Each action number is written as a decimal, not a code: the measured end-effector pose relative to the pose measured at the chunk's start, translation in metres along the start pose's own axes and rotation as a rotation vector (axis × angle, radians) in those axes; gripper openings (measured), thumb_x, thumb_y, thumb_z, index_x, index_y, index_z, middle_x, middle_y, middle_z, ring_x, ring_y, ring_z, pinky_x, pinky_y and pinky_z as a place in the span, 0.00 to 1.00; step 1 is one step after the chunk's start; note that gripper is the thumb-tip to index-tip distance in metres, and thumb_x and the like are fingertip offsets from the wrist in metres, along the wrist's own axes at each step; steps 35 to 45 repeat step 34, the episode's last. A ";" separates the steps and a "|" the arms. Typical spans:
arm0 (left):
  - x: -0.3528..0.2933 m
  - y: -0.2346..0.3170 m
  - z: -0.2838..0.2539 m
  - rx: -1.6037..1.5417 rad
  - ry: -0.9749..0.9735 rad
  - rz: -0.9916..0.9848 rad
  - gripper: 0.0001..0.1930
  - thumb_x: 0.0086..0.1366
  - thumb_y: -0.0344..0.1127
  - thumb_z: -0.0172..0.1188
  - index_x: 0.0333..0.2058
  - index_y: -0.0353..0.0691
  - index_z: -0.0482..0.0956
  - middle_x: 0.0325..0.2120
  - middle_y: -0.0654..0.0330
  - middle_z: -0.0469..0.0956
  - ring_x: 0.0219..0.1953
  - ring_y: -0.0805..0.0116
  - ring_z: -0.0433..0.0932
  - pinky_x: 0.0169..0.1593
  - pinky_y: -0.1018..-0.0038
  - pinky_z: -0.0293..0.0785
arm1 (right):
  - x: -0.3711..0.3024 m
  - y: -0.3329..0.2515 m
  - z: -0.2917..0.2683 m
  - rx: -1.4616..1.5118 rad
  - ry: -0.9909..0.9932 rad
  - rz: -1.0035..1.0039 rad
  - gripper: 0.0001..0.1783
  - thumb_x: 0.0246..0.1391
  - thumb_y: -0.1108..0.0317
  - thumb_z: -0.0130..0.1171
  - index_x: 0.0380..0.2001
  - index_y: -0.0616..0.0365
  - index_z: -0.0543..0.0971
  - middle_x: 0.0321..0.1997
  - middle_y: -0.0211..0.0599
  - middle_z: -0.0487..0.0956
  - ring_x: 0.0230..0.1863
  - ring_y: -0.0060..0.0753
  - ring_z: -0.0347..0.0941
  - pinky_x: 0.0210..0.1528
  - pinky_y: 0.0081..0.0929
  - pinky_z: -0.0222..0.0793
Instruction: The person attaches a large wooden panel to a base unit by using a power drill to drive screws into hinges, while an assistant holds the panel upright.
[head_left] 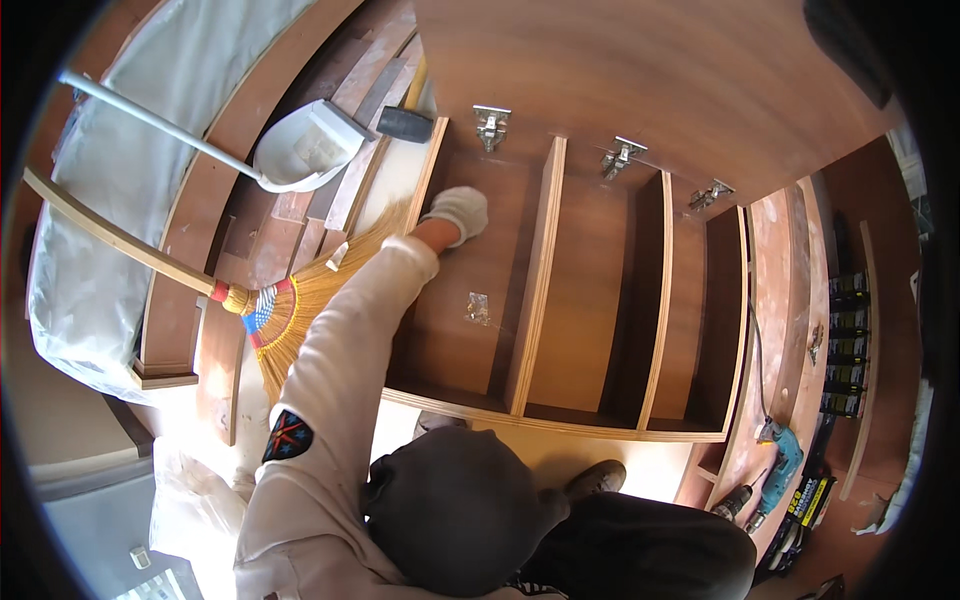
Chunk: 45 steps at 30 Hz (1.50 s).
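My left hand point(460, 214), in a white glove at the end of a cream sleeve, reaches into the left compartment of a brown wooden cabinet point(548, 290), close to its left wall. Its fingers look curled in, and whatever they may hold is hidden. Below it in that compartment lies a small clear bag point(478, 308) of little metal parts. Above the compartments spreads a large brown panel point(650, 75) with silver hinges point(491, 128) along its lower edge. My right hand is out of view.
A straw broom point(290, 315) lies left of my arm, beside a white long-handled dustpan point(310, 145) and a black-headed mallet point(405, 125). Plastic sheeting point(100, 240) covers a long piece at the left. A teal power drill point(782, 465) rests at right. My bent legs point(640, 550) are at the bottom.
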<state>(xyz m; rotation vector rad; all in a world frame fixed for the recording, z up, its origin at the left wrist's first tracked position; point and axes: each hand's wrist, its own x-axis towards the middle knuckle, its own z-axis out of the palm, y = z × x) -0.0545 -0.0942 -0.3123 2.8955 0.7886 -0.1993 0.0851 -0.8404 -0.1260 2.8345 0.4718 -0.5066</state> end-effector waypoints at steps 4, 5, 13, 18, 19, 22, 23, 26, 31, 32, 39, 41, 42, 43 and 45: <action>-0.080 0.045 -0.052 0.068 -0.468 0.535 0.17 0.64 0.45 0.56 0.42 0.41 0.86 0.52 0.49 0.81 0.52 0.43 0.80 0.55 0.54 0.77 | -0.021 0.021 0.021 0.008 0.061 0.062 0.57 0.42 0.68 0.70 0.75 0.56 0.53 0.67 0.55 0.66 0.68 0.59 0.63 0.68 0.49 0.61; -0.112 0.041 -0.031 0.040 -0.422 0.574 0.18 0.67 0.45 0.54 0.46 0.41 0.85 0.60 0.45 0.74 0.58 0.44 0.76 0.56 0.55 0.77 | -0.019 0.023 0.029 0.012 0.077 0.060 0.57 0.42 0.68 0.70 0.75 0.56 0.53 0.67 0.55 0.65 0.68 0.59 0.63 0.69 0.49 0.61; -0.200 0.099 0.024 0.064 -0.426 0.059 0.14 0.71 0.32 0.49 0.44 0.34 0.83 0.55 0.41 0.75 0.50 0.45 0.82 0.52 0.58 0.79 | -0.044 0.074 0.097 -0.132 0.179 0.170 0.55 0.43 0.70 0.68 0.75 0.55 0.53 0.70 0.55 0.63 0.72 0.58 0.59 0.71 0.49 0.57; -0.176 0.099 -0.045 0.141 -0.558 0.192 0.13 0.68 0.36 0.53 0.45 0.35 0.81 0.45 0.45 0.82 0.45 0.48 0.84 0.47 0.58 0.81 | -0.068 0.120 0.137 -0.273 0.235 0.270 0.55 0.44 0.71 0.66 0.75 0.55 0.53 0.71 0.55 0.62 0.74 0.57 0.57 0.73 0.49 0.55; -0.176 0.101 -0.071 0.173 -0.512 0.179 0.14 0.67 0.36 0.54 0.45 0.35 0.81 0.45 0.45 0.82 0.44 0.47 0.85 0.46 0.57 0.81 | -0.066 0.089 0.105 -0.217 0.189 0.278 0.52 0.46 0.72 0.63 0.75 0.56 0.53 0.74 0.54 0.59 0.76 0.57 0.54 0.75 0.50 0.52; -0.161 0.137 -0.148 0.194 -0.263 0.307 0.14 0.62 0.36 0.57 0.43 0.35 0.82 0.43 0.45 0.82 0.39 0.47 0.85 0.42 0.54 0.82 | -0.082 0.021 0.020 -0.012 0.306 0.314 0.46 0.52 0.77 0.55 0.75 0.59 0.54 0.78 0.50 0.55 0.79 0.56 0.48 0.78 0.49 0.47; -0.166 0.148 -0.168 0.166 -0.109 0.383 0.13 0.60 0.35 0.58 0.39 0.34 0.83 0.41 0.45 0.82 0.37 0.47 0.85 0.40 0.54 0.82 | -0.078 0.013 0.013 0.110 0.506 0.250 0.44 0.53 0.78 0.53 0.74 0.59 0.55 0.78 0.48 0.56 0.79 0.55 0.49 0.78 0.48 0.48; -0.169 0.230 -0.226 0.021 -0.376 0.858 0.09 0.53 0.33 0.60 0.28 0.35 0.84 0.36 0.43 0.83 0.32 0.48 0.85 0.33 0.56 0.81 | -0.067 -0.039 -0.065 0.307 0.734 -0.189 0.32 0.61 0.79 0.49 0.70 0.62 0.63 0.72 0.53 0.66 0.75 0.58 0.57 0.75 0.47 0.54; -0.255 0.331 -0.273 0.258 -0.797 1.470 0.13 0.54 0.36 0.62 0.34 0.33 0.87 0.33 0.46 0.86 0.38 0.53 0.85 0.43 0.61 0.82 | -0.072 -0.176 -0.230 -0.146 0.700 -0.851 0.20 0.46 0.70 0.62 0.46 0.56 0.78 0.42 0.44 0.77 0.54 0.45 0.74 0.55 0.41 0.70; -0.273 0.340 -0.253 0.189 -0.776 1.634 0.13 0.53 0.37 0.63 0.33 0.35 0.88 0.31 0.50 0.87 0.36 0.45 0.85 0.38 0.57 0.82 | -0.081 -0.191 -0.245 -0.109 0.370 -0.900 0.21 0.44 0.64 0.64 0.45 0.55 0.80 0.41 0.43 0.77 0.55 0.44 0.73 0.53 0.43 0.70; -0.290 0.346 -0.221 0.139 -0.732 1.817 0.13 0.52 0.37 0.64 0.32 0.37 0.90 0.28 0.54 0.87 0.33 0.38 0.85 0.33 0.54 0.82 | -0.085 -0.211 -0.241 -0.295 -0.062 -1.282 0.24 0.42 0.62 0.65 0.46 0.55 0.80 0.44 0.45 0.79 0.56 0.45 0.73 0.55 0.56 0.68; -0.290 0.346 -0.221 0.139 -0.732 1.817 0.13 0.52 0.37 0.64 0.32 0.37 0.90 0.28 0.54 0.87 0.33 0.38 0.85 0.33 0.54 0.82 | -0.085 -0.211 -0.241 -0.295 -0.062 -1.282 0.24 0.42 0.62 0.65 0.46 0.55 0.80 0.44 0.45 0.79 0.56 0.45 0.73 0.55 0.56 0.68; -0.290 0.346 -0.221 0.139 -0.732 1.817 0.13 0.52 0.37 0.64 0.32 0.37 0.90 0.28 0.54 0.87 0.33 0.38 0.85 0.33 0.54 0.82 | -0.085 -0.211 -0.241 -0.295 -0.062 -1.282 0.24 0.42 0.62 0.65 0.46 0.55 0.80 0.44 0.45 0.79 0.56 0.45 0.73 0.55 0.56 0.68; -0.290 0.346 -0.221 0.139 -0.732 1.817 0.13 0.52 0.37 0.64 0.32 0.37 0.90 0.28 0.54 0.87 0.33 0.38 0.85 0.33 0.54 0.82 | -0.085 -0.211 -0.241 -0.295 -0.062 -1.282 0.24 0.42 0.62 0.65 0.46 0.55 0.80 0.44 0.45 0.79 0.56 0.45 0.73 0.55 0.56 0.68; -0.290 0.346 -0.221 0.139 -0.732 1.817 0.13 0.52 0.37 0.64 0.32 0.37 0.90 0.28 0.54 0.87 0.33 0.38 0.85 0.33 0.54 0.82 | -0.085 -0.211 -0.241 -0.295 -0.062 -1.282 0.24 0.42 0.62 0.65 0.46 0.55 0.80 0.44 0.45 0.79 0.56 0.45 0.73 0.55 0.56 0.68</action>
